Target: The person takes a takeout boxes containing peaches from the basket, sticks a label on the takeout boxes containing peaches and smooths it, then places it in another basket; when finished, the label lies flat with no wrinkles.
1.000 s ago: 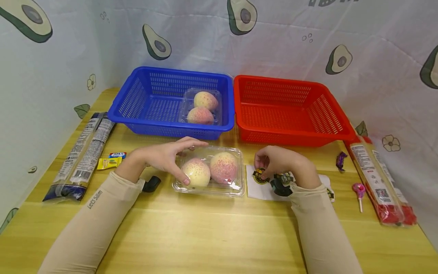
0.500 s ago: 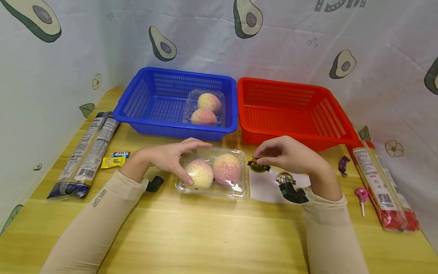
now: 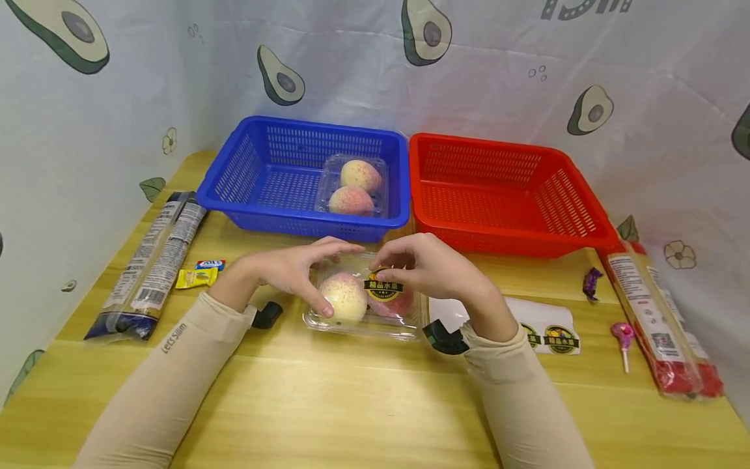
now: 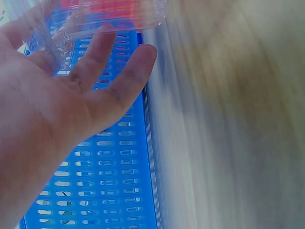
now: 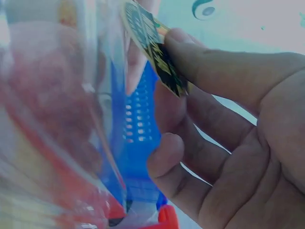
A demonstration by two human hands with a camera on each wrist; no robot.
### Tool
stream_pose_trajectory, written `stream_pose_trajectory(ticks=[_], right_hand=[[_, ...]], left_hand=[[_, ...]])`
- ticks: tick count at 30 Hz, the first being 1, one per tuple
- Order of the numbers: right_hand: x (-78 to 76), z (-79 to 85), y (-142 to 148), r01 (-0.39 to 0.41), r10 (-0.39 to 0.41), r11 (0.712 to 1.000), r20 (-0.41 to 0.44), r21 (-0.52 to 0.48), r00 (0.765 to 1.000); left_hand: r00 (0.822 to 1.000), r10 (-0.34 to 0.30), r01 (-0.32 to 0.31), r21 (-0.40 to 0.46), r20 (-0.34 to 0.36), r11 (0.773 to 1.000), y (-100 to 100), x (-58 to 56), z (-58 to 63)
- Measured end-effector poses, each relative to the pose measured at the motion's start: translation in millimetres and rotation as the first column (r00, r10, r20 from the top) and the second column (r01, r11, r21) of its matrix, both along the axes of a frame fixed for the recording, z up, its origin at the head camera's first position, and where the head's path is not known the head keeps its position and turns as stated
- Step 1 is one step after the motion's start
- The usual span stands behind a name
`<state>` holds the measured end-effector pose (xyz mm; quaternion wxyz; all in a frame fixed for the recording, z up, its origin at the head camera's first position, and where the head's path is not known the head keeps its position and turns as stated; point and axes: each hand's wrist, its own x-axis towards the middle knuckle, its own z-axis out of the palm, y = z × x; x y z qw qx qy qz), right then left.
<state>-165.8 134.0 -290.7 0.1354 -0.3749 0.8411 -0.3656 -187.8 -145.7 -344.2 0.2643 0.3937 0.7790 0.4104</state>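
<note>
Applying step: judged to be placing a sticker on a fruit box, just right of mid-frame.
Left hand: left of centre, fingers spread and fairly straight, thumb resting on the lid, seemingly steadying the box.
Clear box: centre frame, flat on the desk, two peaches inside.
Sticker: over the box's right-hand peach, tilted in the right-wrist view; lid contact cannot be told.
Right hand: pinching the sticker by its upper part.
Next move: probably lay it flat, press the middle, smooth outward; a skewed landing could crease it.
Left edge: blue-ended packet and yellow candy.
Baskets: blue basket, upper centre-left; red basket, upper right. Both near behind the box, so little room rearward.
Desk front: bare across lower centre; likely best for withdrawing.
Right side: sticker sheet partly behind the right sleeve; farther right, lollipop, red packet.
</note>
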Motion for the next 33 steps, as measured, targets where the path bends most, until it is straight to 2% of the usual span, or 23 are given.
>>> stream_pose_trajectory(ticks=[5, 13, 20, 23, 27, 33], right_hand=[[-1.4, -5.6, -6.0, 0.023, -0.022, 1.0, -0.043, 0.003, 0.999], [-1.4, -9.9, -10.6, 0.039, -0.036, 0.998, -0.067, 0.047, 0.997], [2.3, -8.8, -16.3, 0.099, -0.076, 0.987, -0.18, 0.124, 0.981], [5.6, -7.3, -18.9, 0.096, -0.064, 0.984, -0.208, 0.148, 0.976], [8.9, -6.7, -20.6, 0.043, -0.015, 0.987, -0.178, 0.152, 0.984], [4.9, -2.2, -3.1, 0.025, -0.019, 0.985, -0.034, 0.169, 0.999]], left_hand=[[1.0, 0.006, -0.006, -0.013, 0.003, 1.0, -0.2, -1.5, 0.7], [1.0, 0.013, -0.013, -0.022, 0.024, 1.0, -0.1, -1.6, 0.4], [0.999, 0.009, -0.009, -0.014, 0.031, 1.0, 0.5, -1.2, 0.6], [1.0, 0.0, 0.001, -0.005, 0.03, 1.0, 0.3, -1.7, -0.1], [0.999, -0.006, 0.006, -0.007, 0.031, 1.0, 0.1, -1.4, -0.2], [1.0, 0.0, 0.001, -0.012, 0.018, 1.0, 0.7, 0.1, 0.1]])
